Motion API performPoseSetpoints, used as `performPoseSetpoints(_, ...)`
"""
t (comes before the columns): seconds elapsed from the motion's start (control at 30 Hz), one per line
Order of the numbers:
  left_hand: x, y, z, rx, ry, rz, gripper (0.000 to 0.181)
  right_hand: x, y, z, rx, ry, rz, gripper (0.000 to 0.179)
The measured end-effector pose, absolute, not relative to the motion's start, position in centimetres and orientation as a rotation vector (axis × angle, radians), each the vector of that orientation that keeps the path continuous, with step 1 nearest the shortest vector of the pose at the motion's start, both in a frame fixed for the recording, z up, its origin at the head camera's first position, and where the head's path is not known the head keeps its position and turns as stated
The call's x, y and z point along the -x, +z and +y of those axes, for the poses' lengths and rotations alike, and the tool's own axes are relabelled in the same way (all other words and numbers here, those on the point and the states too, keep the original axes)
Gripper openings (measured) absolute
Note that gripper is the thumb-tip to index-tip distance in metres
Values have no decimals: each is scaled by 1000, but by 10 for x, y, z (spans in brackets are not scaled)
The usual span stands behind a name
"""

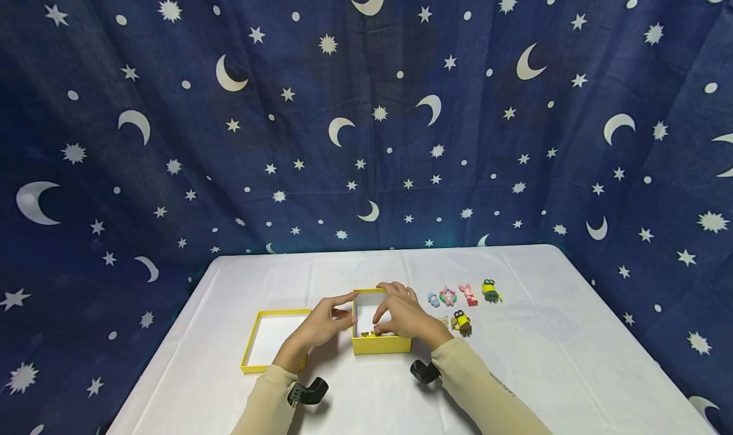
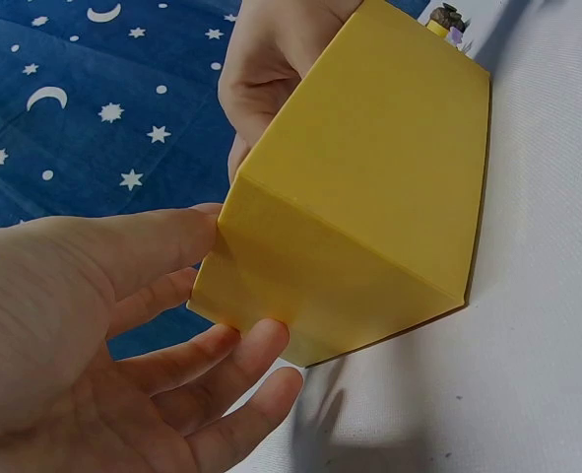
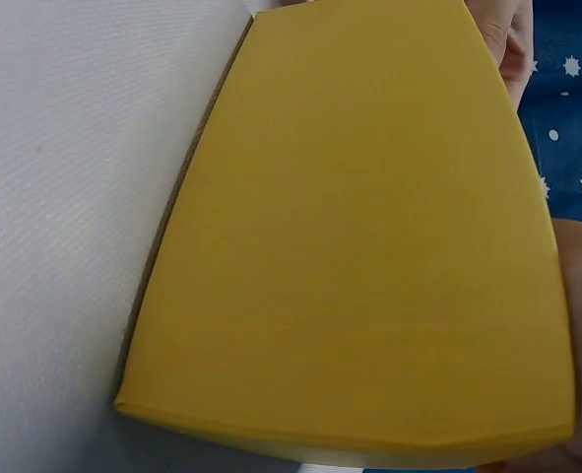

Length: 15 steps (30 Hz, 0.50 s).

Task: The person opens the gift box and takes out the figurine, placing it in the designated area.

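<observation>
An open yellow box (image 1: 382,345) with a white inside stands on the table. My left hand (image 1: 322,324) holds its left side, thumb at the rim and fingers along the outer wall; the left wrist view shows these fingers (image 2: 256,345) bent lightly against the wall. My right hand (image 1: 403,314) reaches into the box from the right. Its thumb and index finger pinch at a small toy figure by the near wall, mostly hidden by the hand. Beside it in the box lies a yellow toy figure (image 1: 368,334). The box's outer wall (image 3: 359,236) fills the right wrist view.
A yellow-rimmed lid (image 1: 256,339) lies left of the box. Right of it stand a blue figure (image 1: 433,299), a pink-and-green figure (image 1: 448,296), a pink rabbit-like figure (image 1: 467,295) and two yellow goggled figures (image 1: 490,290), one nearer (image 1: 461,322). A starry cloth (image 1: 366,168) hangs behind.
</observation>
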<state>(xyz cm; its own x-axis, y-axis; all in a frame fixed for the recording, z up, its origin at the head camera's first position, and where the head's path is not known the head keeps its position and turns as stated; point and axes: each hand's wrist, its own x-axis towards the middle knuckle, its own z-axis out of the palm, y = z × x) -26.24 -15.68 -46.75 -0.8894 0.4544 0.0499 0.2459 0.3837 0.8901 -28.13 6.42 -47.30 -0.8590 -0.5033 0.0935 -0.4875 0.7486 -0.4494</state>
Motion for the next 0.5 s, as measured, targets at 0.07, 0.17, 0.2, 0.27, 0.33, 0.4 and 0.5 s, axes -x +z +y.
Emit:
performPoseSetpoints(0.07,266,-474,-157,-618,1518,2451,55,281,-473,64,826,-699,2913,8)
performPoseSetpoints(0.17,270,-481,-158,-609,1514,2462,55,281,-474,63,827,-634,2929,6)
performPoseSetpoints(0.2,271,-483,-158,-608,1515,2460,55,281,-473,63,823,-612,2936,6)
performPoseSetpoints(0.27,272,-484,-159,-607,1517,2456,55,280,-473,61,806,-568,2948,6)
performPoseSetpoints(0.33,272,-484,-159,-611,1515,2456,55,279,-472,60,788,-532,2960,7)
performPoseSetpoints(0.4,272,-484,-158,-616,1512,2456,55,279,-470,58,766,-494,2971,8)
performPoseSetpoints(0.5,272,-483,-158,-613,1508,2459,55,278,-469,56,745,-454,2980,8)
